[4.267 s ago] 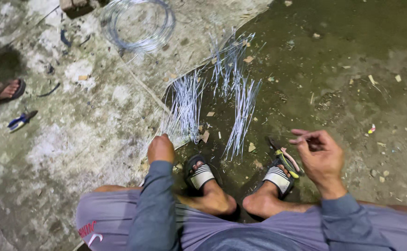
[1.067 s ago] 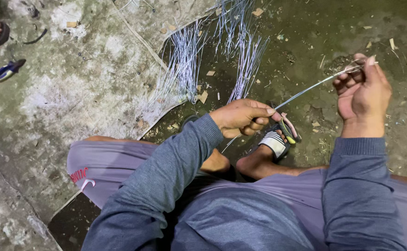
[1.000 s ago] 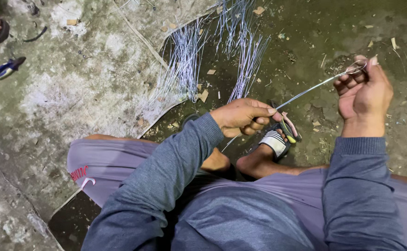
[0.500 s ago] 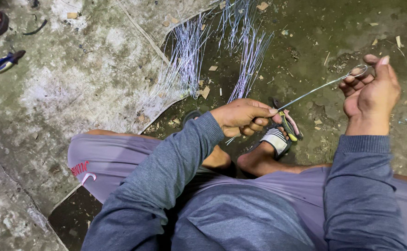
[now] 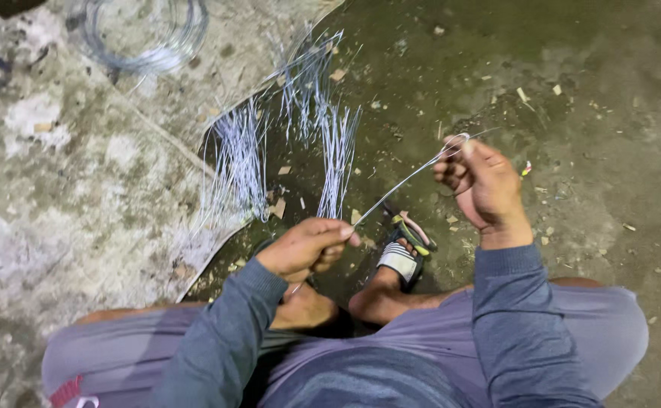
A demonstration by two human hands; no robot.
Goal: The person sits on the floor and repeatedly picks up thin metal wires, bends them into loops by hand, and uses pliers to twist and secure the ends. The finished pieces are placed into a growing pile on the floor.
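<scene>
Wire coil (image 5: pixel 145 34) cut off above

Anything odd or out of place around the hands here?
Mostly routine. The left hand and right hand hold one wire taut between them. The pliers lie loose on the ground against the sandalled foot, easy to step on. Cut wires are fanned untidily; chips litter the floor.

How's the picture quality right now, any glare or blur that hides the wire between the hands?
Head view: harsh light from near the camera, corners falling dark. The wire glints bright but stays traceable from left hand to right hand. The cut wire pieces glare bluish-white, strands merging. The wire coil at the top is soft and slightly smeared.
</scene>
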